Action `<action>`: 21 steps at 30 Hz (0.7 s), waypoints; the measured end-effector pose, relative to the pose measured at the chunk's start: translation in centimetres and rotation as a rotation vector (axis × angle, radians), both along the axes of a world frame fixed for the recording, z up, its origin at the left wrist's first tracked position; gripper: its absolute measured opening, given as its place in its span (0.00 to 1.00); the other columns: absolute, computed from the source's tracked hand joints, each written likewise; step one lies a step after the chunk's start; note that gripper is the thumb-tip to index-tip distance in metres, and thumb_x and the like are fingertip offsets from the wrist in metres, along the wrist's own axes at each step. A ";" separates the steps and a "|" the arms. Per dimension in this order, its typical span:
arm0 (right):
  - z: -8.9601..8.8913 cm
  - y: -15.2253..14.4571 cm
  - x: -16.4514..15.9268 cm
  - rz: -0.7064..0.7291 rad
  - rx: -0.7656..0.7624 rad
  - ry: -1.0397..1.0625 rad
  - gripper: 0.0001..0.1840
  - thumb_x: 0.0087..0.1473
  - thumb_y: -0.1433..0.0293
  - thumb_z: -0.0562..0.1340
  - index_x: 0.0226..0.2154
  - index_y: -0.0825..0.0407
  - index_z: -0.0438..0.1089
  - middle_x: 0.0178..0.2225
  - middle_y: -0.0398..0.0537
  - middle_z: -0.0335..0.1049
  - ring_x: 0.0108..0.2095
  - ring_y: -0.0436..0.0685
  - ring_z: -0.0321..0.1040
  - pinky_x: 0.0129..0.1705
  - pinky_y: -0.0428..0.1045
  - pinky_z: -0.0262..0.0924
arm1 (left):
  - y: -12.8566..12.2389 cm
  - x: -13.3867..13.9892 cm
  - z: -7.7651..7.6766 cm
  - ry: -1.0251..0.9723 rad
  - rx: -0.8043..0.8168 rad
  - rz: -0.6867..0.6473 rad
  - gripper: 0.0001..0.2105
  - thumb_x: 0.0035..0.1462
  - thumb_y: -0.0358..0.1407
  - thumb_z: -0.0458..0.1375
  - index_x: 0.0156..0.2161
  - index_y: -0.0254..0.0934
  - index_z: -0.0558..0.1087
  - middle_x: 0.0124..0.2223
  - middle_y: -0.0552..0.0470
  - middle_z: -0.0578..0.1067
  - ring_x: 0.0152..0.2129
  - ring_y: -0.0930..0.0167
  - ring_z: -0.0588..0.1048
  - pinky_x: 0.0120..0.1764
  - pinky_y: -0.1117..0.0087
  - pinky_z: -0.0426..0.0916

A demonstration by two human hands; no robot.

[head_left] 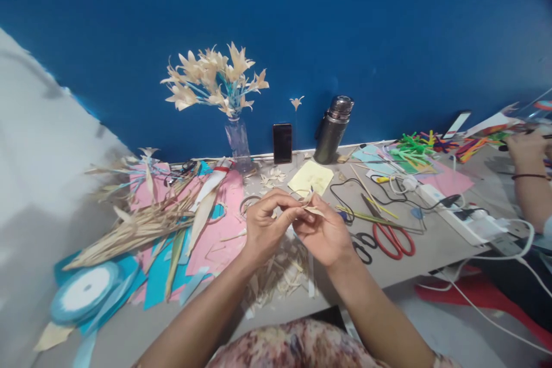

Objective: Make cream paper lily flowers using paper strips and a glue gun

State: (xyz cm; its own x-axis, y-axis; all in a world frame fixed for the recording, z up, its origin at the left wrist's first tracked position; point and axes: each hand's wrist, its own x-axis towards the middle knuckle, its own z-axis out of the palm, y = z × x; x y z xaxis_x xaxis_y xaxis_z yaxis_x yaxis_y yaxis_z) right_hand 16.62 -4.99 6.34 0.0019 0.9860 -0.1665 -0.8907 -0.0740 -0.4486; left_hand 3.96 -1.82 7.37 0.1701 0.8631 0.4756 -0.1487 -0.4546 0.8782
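Observation:
My left hand (268, 219) and my right hand (325, 236) meet over the table, fingertips together. Between their pinched fingers is a small pale piece of dried husk (315, 210), its pointed ends sticking out to the right. Part of it is hidden by the fingers. Beneath the hands lies a heap of husk scraps (280, 273). A yellow paper square (313, 177) lies just behind them. Close to my right hand are black-handled scissors (364, 247) and red-handled scissors (393, 241).
Husk flowers (215, 72) stand in a clear bottle (238, 141) by a phone (282, 144) and a flask (333, 129). On the left lie a husk bundle (138, 233) and a ribbon roll (86, 290). A power strip (452, 215) and a co-worker's arm (532, 178) are right.

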 end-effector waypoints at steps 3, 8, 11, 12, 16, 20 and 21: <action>0.0 -0.1 -0.1 0.023 0.010 0.012 0.15 0.44 0.70 0.76 0.25 0.52 0.69 0.21 0.35 0.63 0.20 0.43 0.54 0.19 0.37 0.52 | 0.0 -0.1 0.0 -0.012 0.015 0.024 0.04 0.54 0.34 0.69 0.29 0.40 0.81 0.28 0.51 0.76 0.29 0.68 0.74 0.36 0.68 0.67; 0.1 -0.2 -0.2 0.036 0.000 0.048 0.15 0.44 0.71 0.77 0.26 0.52 0.69 0.23 0.36 0.67 0.20 0.42 0.54 0.19 0.37 0.52 | 0.0 -0.2 0.0 -0.022 0.048 0.014 0.03 0.54 0.32 0.68 0.29 0.40 0.80 0.30 0.51 0.76 0.31 0.68 0.74 0.38 0.67 0.67; 0.0 -0.2 -0.3 0.044 -0.029 0.075 0.14 0.45 0.73 0.76 0.26 0.53 0.69 0.23 0.36 0.66 0.20 0.42 0.55 0.18 0.37 0.52 | 0.0 -0.3 0.0 -0.021 0.021 0.009 0.03 0.54 0.33 0.68 0.29 0.39 0.80 0.30 0.50 0.77 0.31 0.67 0.75 0.38 0.67 0.68; 0.0 -0.3 -0.3 0.046 -0.042 0.082 0.14 0.45 0.73 0.76 0.26 0.53 0.69 0.23 0.36 0.65 0.20 0.42 0.55 0.18 0.37 0.52 | 0.0 -0.3 0.0 -0.023 0.008 0.007 0.03 0.54 0.33 0.68 0.29 0.39 0.80 0.30 0.50 0.77 0.31 0.67 0.75 0.38 0.67 0.68; -0.3 -0.3 -0.3 0.059 -0.050 0.091 0.14 0.47 0.72 0.75 0.27 0.52 0.69 0.23 0.36 0.64 0.20 0.43 0.55 0.18 0.37 0.52 | 0.0 -0.3 -0.2 -0.037 -0.052 -0.009 0.02 0.53 0.32 0.69 0.30 0.39 0.80 0.30 0.50 0.78 0.30 0.68 0.75 0.38 0.68 0.69; -0.5 -0.4 -0.4 0.080 -0.012 0.094 0.15 0.47 0.71 0.75 0.28 0.52 0.68 0.23 0.35 0.63 0.20 0.42 0.54 0.18 0.36 0.49 | 0.0 -0.1 -0.2 -0.078 -0.079 -0.013 0.03 0.53 0.32 0.68 0.30 0.39 0.80 0.32 0.50 0.79 0.33 0.68 0.77 0.40 0.68 0.71; -0.4 -0.4 -0.5 0.081 -0.012 0.103 0.14 0.48 0.71 0.74 0.28 0.52 0.68 0.23 0.35 0.63 0.20 0.42 0.54 0.17 0.36 0.49 | 0.0 0.0 -0.2 -0.091 -0.087 -0.016 0.03 0.53 0.32 0.68 0.29 0.39 0.80 0.32 0.49 0.79 0.33 0.67 0.77 0.41 0.68 0.71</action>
